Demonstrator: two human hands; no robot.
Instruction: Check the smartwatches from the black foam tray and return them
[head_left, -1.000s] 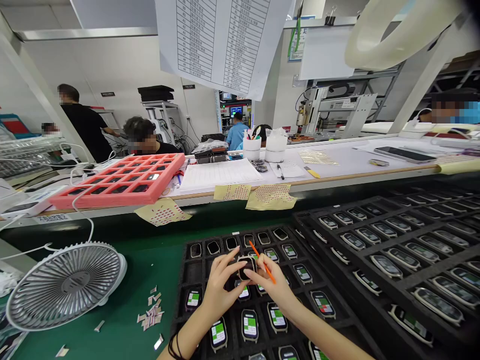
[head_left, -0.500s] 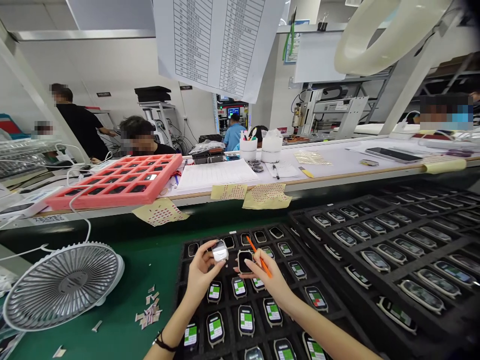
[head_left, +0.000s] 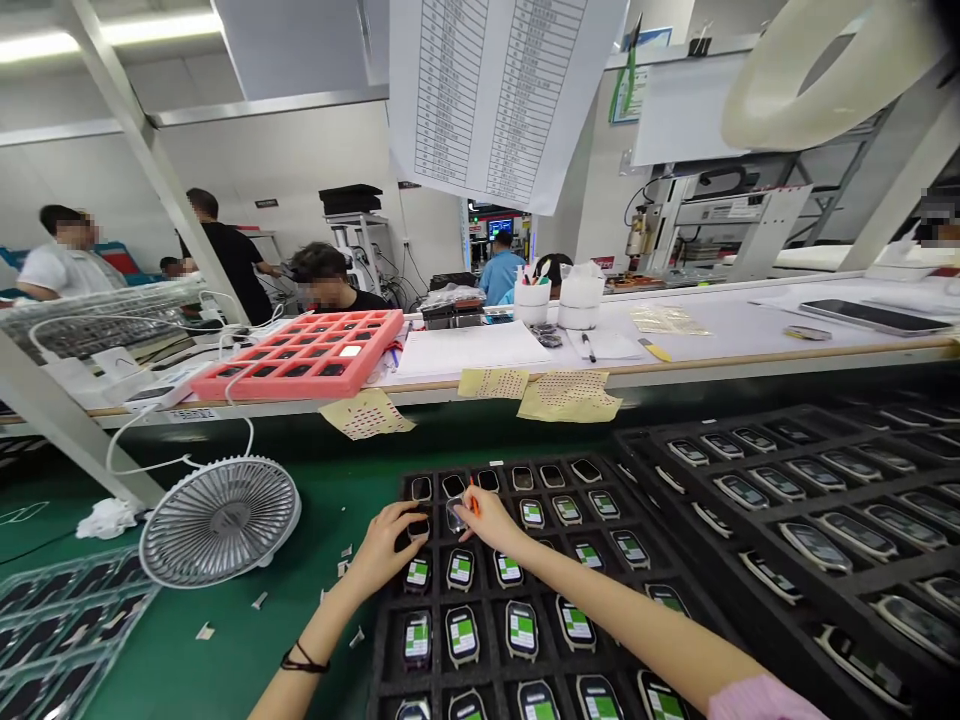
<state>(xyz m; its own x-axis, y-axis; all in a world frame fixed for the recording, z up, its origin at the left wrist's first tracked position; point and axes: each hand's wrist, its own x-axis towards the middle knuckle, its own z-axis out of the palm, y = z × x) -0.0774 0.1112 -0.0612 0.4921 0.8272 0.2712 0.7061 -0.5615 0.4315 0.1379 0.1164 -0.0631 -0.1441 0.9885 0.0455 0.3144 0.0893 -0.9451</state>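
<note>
Below me lies a black foam tray (head_left: 439,592) with rows of smartwatches, many with green and white screens lit. My left hand (head_left: 381,550) is at its left side, thumb and fingers closed around a dark-faced smartwatch (head_left: 418,524) in a slot of the second row. Beside it, my right hand (head_left: 491,520) grips a slim orange stick (head_left: 474,494), mostly hidden by the fingers. The right fingertips also touch another smartwatch (head_left: 454,514) in the neighbouring slot; whether they grip it is unclear.
More black trays of watches (head_left: 817,545) stand at the right. To the left are a grey fan (head_left: 221,520), small paper scraps (head_left: 343,568) and a clear tray (head_left: 112,640). A raised shelf (head_left: 480,382) runs across the back, bearing a pink foam tray (head_left: 300,385). Several people are beyond.
Both hands have come down from above the tray, and the watches they held up are now at slot level. The camera view has swung left, so the scene sits further right.
</note>
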